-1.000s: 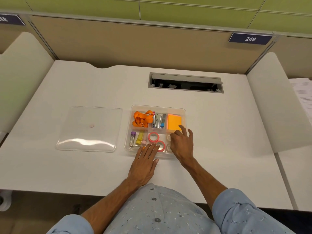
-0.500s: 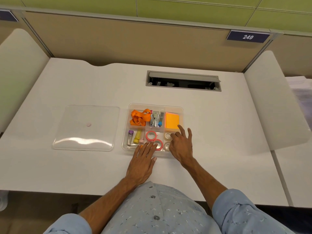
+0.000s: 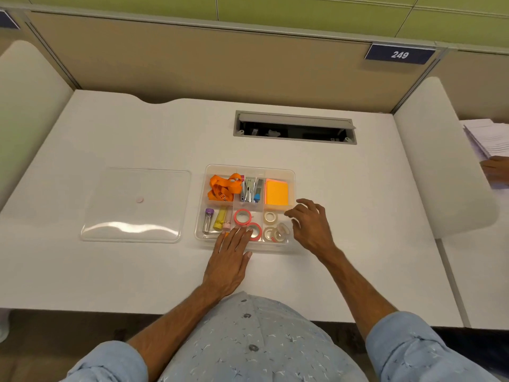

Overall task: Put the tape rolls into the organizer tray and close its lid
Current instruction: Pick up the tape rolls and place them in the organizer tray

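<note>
The left hand [image 3: 228, 267] is laid flat, empty, fingers stretched over the near rim of the organizer tray [image 3: 292, 175], their tips at the nearer pink tape roll [image 3: 254, 231]. The right hand [image 3: 309, 226] is held just beside the tray's right wall, fingers loosely spread and holding nothing. A second pink tape roll [image 3: 242, 217] is seen behind the first, and the clear tape rolls [image 3: 275, 230] are gathered in the near right compartment, one of them tilted. All visible rolls are judged to be stowed, so the placing step appears finished and the closing step is in hand. The lid [image 3: 135, 205] is lying flat on the desk [image 3: 358, 216], just left of the tray and apart from it. A reach leftward, a lift and an aligned lowering onto the rim are called for next. Bare desk surrounds the lid; the open cable hatch [image 3: 294, 127] lies well behind.
</note>
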Demonstrator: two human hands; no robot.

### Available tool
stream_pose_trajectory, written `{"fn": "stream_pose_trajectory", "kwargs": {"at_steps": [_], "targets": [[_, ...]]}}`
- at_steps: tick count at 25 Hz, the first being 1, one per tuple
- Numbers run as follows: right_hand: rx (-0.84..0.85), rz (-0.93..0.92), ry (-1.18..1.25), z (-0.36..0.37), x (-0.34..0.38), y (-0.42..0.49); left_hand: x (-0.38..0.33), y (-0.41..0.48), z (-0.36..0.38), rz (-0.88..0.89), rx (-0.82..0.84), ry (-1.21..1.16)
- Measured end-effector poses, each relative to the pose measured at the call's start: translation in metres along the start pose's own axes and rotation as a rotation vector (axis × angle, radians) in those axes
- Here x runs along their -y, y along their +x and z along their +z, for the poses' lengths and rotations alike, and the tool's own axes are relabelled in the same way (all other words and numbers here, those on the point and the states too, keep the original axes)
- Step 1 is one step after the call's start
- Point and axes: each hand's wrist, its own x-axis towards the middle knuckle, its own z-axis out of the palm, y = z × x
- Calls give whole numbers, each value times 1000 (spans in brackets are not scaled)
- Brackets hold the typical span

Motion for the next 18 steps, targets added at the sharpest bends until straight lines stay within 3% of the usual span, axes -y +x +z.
{"fn": "stream_pose_trajectory", "kwargs": {"at_steps": [6,18], "targets": [[108,-31,-139,8,12,-7,-4,0,-1,-22,-15,-16],[83,34,-97,14,21,-8,-1,1,1,-36,40,12]]}}
